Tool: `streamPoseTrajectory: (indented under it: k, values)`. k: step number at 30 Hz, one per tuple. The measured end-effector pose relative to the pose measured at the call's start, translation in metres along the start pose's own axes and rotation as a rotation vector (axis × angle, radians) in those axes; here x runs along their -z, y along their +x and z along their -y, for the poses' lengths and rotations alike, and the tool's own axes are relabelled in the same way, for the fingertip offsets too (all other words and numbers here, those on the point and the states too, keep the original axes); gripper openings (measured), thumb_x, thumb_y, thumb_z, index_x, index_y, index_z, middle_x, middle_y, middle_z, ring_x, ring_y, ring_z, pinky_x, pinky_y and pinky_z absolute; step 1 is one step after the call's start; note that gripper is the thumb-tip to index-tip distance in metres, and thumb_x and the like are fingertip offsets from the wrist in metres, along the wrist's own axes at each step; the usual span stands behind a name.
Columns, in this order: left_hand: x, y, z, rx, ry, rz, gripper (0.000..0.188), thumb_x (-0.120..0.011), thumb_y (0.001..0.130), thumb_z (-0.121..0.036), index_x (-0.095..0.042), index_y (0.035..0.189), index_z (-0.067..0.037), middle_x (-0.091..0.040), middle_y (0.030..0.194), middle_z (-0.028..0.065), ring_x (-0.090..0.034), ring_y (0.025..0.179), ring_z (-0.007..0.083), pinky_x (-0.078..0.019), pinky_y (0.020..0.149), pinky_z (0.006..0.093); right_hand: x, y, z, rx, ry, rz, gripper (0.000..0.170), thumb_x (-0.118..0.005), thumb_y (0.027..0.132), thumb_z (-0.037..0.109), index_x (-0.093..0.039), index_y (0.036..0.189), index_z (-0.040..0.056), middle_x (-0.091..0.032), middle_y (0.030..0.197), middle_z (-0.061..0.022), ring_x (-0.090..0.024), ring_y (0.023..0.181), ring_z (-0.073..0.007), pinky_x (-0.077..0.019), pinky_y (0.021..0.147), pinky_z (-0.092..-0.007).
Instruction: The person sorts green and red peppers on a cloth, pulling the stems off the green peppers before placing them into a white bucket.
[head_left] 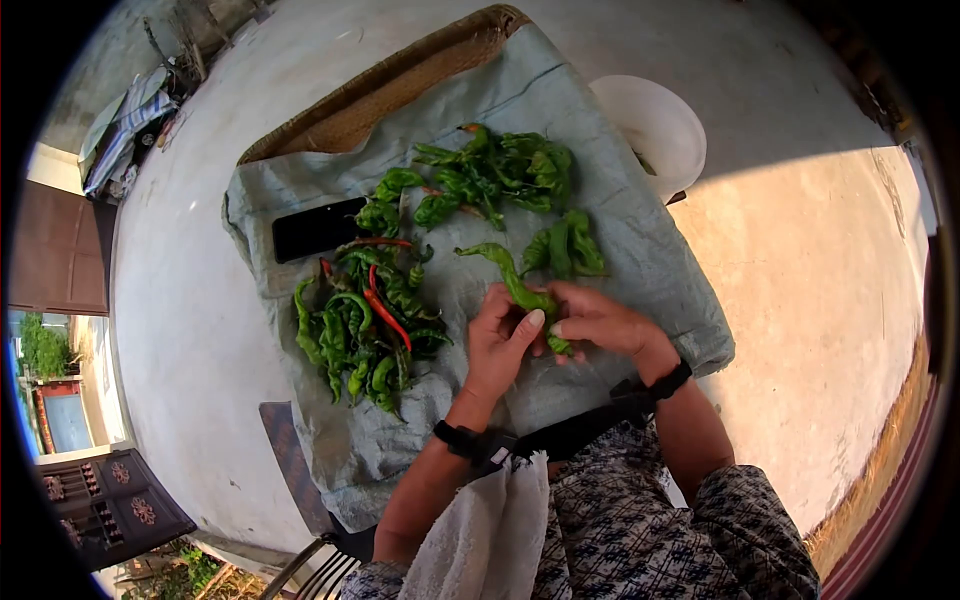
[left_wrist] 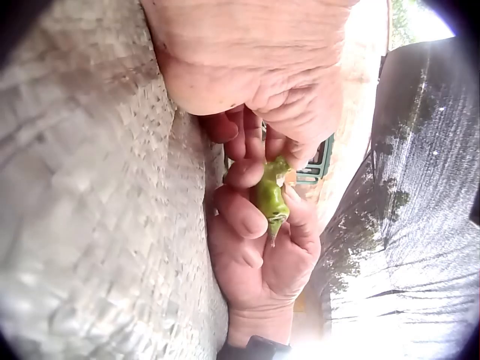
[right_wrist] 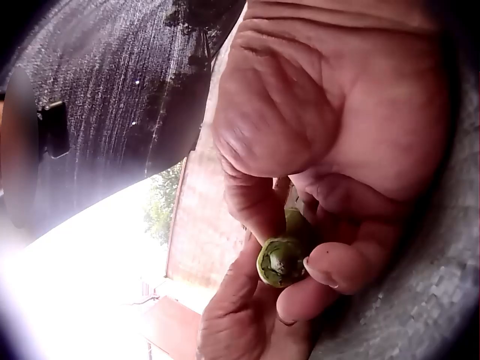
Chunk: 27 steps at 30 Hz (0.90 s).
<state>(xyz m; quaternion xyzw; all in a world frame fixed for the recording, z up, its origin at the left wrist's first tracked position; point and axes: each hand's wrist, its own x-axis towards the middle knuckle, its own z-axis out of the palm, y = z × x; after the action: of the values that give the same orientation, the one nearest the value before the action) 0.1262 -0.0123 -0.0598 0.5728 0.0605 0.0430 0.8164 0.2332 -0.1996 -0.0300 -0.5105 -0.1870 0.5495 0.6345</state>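
Note:
A long, twisted green chili pepper (head_left: 512,280) is held between both hands over the grey-green sheet (head_left: 640,265). My left hand (head_left: 500,345) grips its middle, the thumb lying along it. My right hand (head_left: 606,324) pinches it near the lower end, fingers curled underneath. The left wrist view shows the pepper (left_wrist: 270,196) among the fingertips of both hands. Seen end-on in the right wrist view, the pepper (right_wrist: 280,264) sits between the right thumb and fingers. Just beyond the hands lie a few green peppers (head_left: 566,246).
Left of the hands is a pile of green peppers (head_left: 345,335) with some red ones. Another green heap (head_left: 520,170) lies farther back. A black phone (head_left: 315,230) rests beside the piles. A woven basket edge (head_left: 390,85) shows behind, and a white bucket (head_left: 665,125) stands back right.

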Motion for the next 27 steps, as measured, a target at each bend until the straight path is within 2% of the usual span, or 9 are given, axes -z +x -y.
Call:
streamPoseTrajectory:
  k: [1,4,7,8,10,14,17,20,27]
  values:
    - [-0.001,-0.001,-0.002,0.019,-0.015,-0.002,0.021,-0.070,0.104,-0.008,-0.067,0.122,0.002,-0.056,0.124,0.0047,-0.062,0.089,0.0109,-0.0525,0.070,0.0244,-0.001,0.000,-0.001,0.013,-0.016,-0.018,0.063,-0.059,0.103,0.015,-0.036,0.160,0.0049,-0.074,0.110,-0.0129,-0.070,0.079,-0.0142,-0.0524,0.061,-0.0248]
    - [-0.001,-0.001,-0.006,0.035,0.026,-0.023,0.025,-0.066,0.106,-0.012,-0.065,0.128,0.000,-0.060,0.125,0.0035,-0.062,0.083,0.0091,-0.0526,0.074,0.0254,-0.004,-0.001,-0.001,0.030,-0.050,-0.036,0.048,-0.062,0.105,0.018,-0.046,0.148,0.0037,-0.074,0.112,-0.0134,-0.071,0.079,-0.0151,-0.0535,0.060,-0.0255]
    - [0.003,0.004,0.005,-0.122,0.089,-0.040,0.023,-0.065,0.107,-0.013,-0.064,0.128,-0.002,-0.063,0.123,0.0027,-0.062,0.091,0.0083,-0.0525,0.081,0.0256,-0.003,0.002,-0.005,0.034,-0.100,-0.045,0.031,-0.065,0.105,0.022,-0.051,0.127,0.0050,-0.074,0.106,-0.0137,-0.073,0.077,-0.0169,-0.0547,0.059,-0.0268]
    - [0.006,0.002,0.006,-0.070,0.017,-0.057,0.021,-0.065,0.107,-0.013,-0.063,0.125,-0.003,-0.063,0.120,0.0027,-0.063,0.095,0.0094,-0.0524,0.086,0.0273,-0.003,0.004,-0.006,0.035,-0.119,-0.049,0.027,-0.066,0.105,0.023,-0.051,0.119,0.0057,-0.074,0.103,-0.0138,-0.073,0.077,-0.0177,-0.0551,0.058,-0.0273]
    - [0.007,0.000,-0.004,0.038,-0.129,-0.088,0.017,-0.064,0.108,-0.014,-0.062,0.120,-0.003,-0.065,0.116,0.0027,-0.064,0.102,0.0117,-0.0523,0.094,0.0308,-0.003,0.004,-0.005,0.019,-0.115,-0.022,0.027,-0.067,0.105,0.025,-0.053,0.117,0.0062,-0.073,0.095,-0.0115,-0.071,0.072,-0.0151,-0.0529,0.056,-0.0257]
    - [0.003,0.001,-0.007,0.015,-0.036,-0.109,0.016,-0.066,0.107,-0.010,-0.057,0.119,-0.004,-0.066,0.108,0.0018,-0.063,0.101,0.0105,-0.0524,0.091,0.0291,-0.008,-0.002,0.011,-0.102,-0.123,-0.054,0.026,-0.070,0.104,0.028,-0.056,0.110,0.0073,-0.071,0.084,-0.0065,-0.064,0.062,-0.0094,-0.0461,0.052,-0.0225]
    - [0.002,0.001,-0.002,-0.019,0.007,-0.112,0.020,-0.070,0.104,-0.008,-0.056,0.119,-0.006,-0.065,0.107,0.0008,-0.062,0.100,0.0093,-0.0516,0.089,0.0277,-0.005,-0.004,0.008,-0.030,-0.109,-0.059,0.030,-0.074,0.102,0.033,-0.059,0.106,0.0078,-0.072,0.083,-0.0045,-0.059,0.058,-0.0057,-0.0408,0.049,-0.0213]
    - [-0.002,0.001,-0.002,-0.018,-0.048,-0.105,0.024,-0.073,0.102,-0.007,-0.056,0.118,-0.007,-0.064,0.106,-0.0003,-0.061,0.098,0.0083,-0.0512,0.087,0.0265,-0.007,-0.004,0.005,0.002,-0.072,-0.072,0.027,-0.074,0.101,0.032,-0.060,0.103,0.0091,-0.072,0.083,-0.0038,-0.057,0.058,-0.0039,-0.0387,0.049,-0.0202]
    - [0.006,0.000,0.003,-0.018,-0.134,-0.050,0.033,-0.077,0.096,-0.001,-0.057,0.122,-0.006,-0.066,0.111,0.0010,-0.063,0.101,0.0102,-0.0531,0.089,0.0289,-0.010,-0.004,0.010,-0.050,-0.089,-0.048,0.027,-0.079,0.098,0.031,-0.061,0.102,0.0105,-0.068,0.080,-0.0015,-0.053,0.057,-0.0026,-0.0369,0.049,-0.0199]
